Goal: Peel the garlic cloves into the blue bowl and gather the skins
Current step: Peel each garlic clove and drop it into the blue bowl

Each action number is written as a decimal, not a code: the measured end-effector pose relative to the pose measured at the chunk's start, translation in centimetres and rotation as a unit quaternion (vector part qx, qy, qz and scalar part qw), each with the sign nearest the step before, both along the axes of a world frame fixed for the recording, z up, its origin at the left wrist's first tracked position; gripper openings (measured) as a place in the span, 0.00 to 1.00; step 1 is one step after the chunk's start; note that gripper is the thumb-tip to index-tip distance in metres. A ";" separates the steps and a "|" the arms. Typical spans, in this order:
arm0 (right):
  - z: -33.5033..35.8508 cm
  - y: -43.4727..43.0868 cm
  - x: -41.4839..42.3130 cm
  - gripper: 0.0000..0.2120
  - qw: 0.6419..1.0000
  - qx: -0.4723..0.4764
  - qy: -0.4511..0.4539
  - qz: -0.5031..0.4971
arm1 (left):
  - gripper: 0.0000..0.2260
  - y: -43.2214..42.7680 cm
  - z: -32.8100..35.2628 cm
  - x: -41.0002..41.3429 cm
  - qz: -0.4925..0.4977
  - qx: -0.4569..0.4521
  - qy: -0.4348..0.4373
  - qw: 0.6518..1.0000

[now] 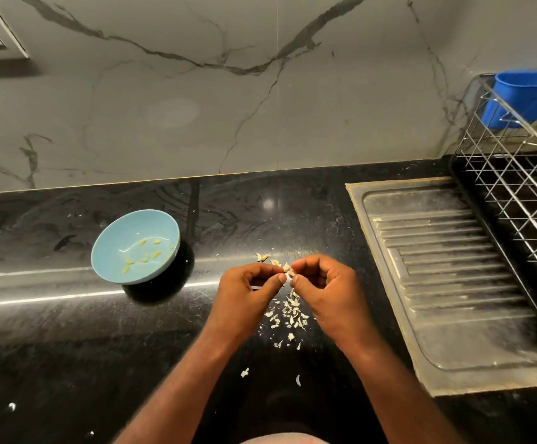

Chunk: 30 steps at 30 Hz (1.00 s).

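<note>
Black counter [68,331]: steel drainboard [453,283] right, wire rack [517,174] beyond, clear of hands.

Head-worn wide-angle view, forward and down onto countertop [68,331]

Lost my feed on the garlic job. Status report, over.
Left hand and right hand pinch one garlic clove, mid-peel. Blue bowl holds peeled cloves. Skins scattered on counter, ungathered. Nothing in the way.

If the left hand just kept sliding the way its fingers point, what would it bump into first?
Its fingers point right, toward the right hand. The left hand would first press on the garlic clove that both hands pinch, then the right hand's fingertips, which seem level with it.
</note>
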State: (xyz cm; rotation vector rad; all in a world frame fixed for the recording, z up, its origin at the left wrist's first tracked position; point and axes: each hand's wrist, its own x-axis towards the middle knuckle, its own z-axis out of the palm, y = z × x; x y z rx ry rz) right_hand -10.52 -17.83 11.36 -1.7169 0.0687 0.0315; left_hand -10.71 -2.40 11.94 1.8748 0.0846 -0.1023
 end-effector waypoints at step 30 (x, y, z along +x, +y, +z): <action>-1.2 0.6 -1.0 0.05 0.997 0.048 0.050 0.032 | 0.03 0.3 -2.1 -0.8 -0.016 0.016 -0.055 0.998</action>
